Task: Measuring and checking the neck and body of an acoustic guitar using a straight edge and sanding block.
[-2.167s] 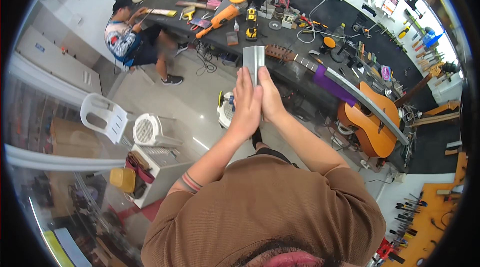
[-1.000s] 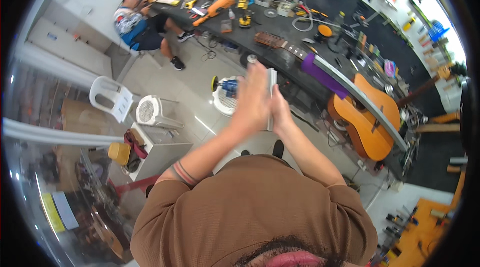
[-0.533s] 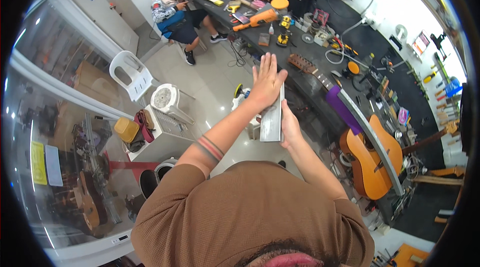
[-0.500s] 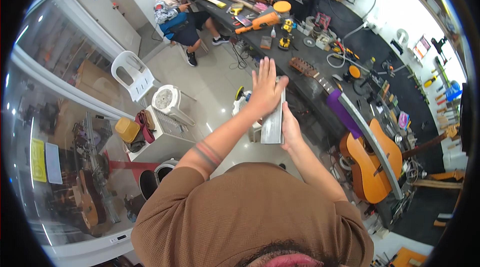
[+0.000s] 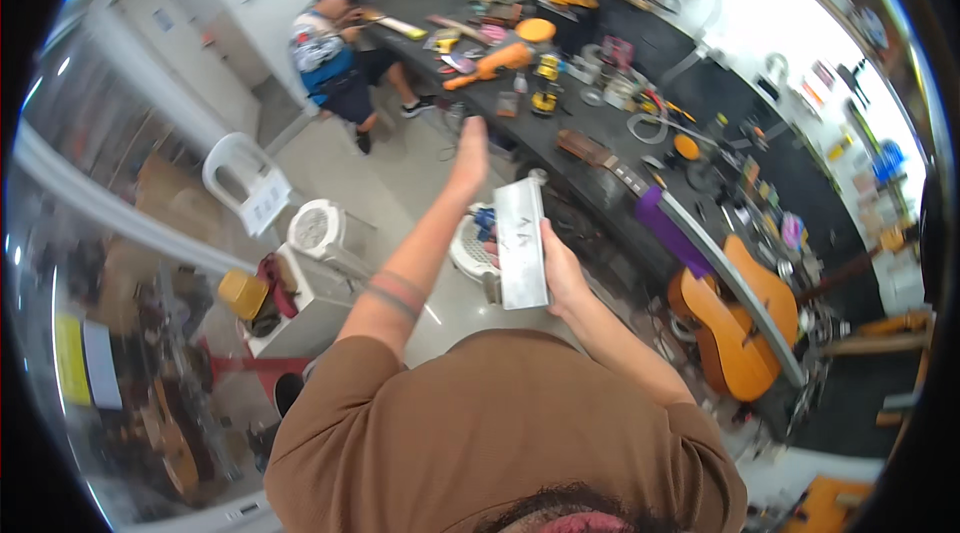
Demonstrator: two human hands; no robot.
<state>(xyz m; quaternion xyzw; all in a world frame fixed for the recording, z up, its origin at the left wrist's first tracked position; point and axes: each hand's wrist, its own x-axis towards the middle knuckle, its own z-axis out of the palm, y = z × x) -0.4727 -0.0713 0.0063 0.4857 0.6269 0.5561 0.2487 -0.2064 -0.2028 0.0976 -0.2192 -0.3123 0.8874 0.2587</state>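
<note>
My right hand (image 5: 562, 268) grips a silver, flat-faced metal block (image 5: 521, 248) by its side, in front of my chest. Its broad face, with a few dark marks, is turned up toward me. My left hand (image 5: 473, 153) is held up beyond the block and to its left, touching nothing. Seen edge-on and slightly blurred, its fingers look stretched out. To the right, an acoustic guitar (image 5: 735, 328) lies with a long grey metal bar (image 5: 735, 278) above it and a purple cloth (image 5: 670, 231) around its neck.
A dark workbench (image 5: 590, 158) crowded with tools runs along the right and back. At its far end sits another person (image 5: 335, 68) with a guitar neck (image 5: 397, 26). White stools (image 5: 318, 223), a white chair (image 5: 245, 188) and a cabinet (image 5: 310, 298) stand at left.
My left hand has come off the metal block and moved left, turning edge-on. The block has tilted so its broad face shows, still in my right hand. The view has shifted slightly.
</note>
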